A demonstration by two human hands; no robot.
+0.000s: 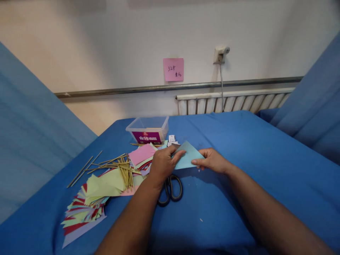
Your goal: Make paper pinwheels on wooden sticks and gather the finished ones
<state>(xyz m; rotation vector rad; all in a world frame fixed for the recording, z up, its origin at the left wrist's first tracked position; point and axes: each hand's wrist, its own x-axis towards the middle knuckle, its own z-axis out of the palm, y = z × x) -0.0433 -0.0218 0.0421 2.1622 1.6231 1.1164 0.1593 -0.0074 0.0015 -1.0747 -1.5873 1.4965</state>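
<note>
While both hands, left hand (164, 163) and right hand (211, 160), pinch a light-blue paper triangle (188, 157) just beyond the scissors (170, 189), many cut triangles (87, 202) already lie piled left of them

1. The light blue paper triangle (189, 156) is thin, smooth and matt.
2. The blue cloth (239, 148) over the table is matt woven fabric, softly creased.
3. The scissors (170, 189) have glossy black plastic handles.
4. The sticks (117, 164) look like pale, dull wood or bamboo.
5. The storage box (148, 129) is clear, slightly shiny plastic.
6. The coloured paper pile (90, 202) is flat matt sheet.
7. The wall rail (172, 86) is dull grey metal.
</note>
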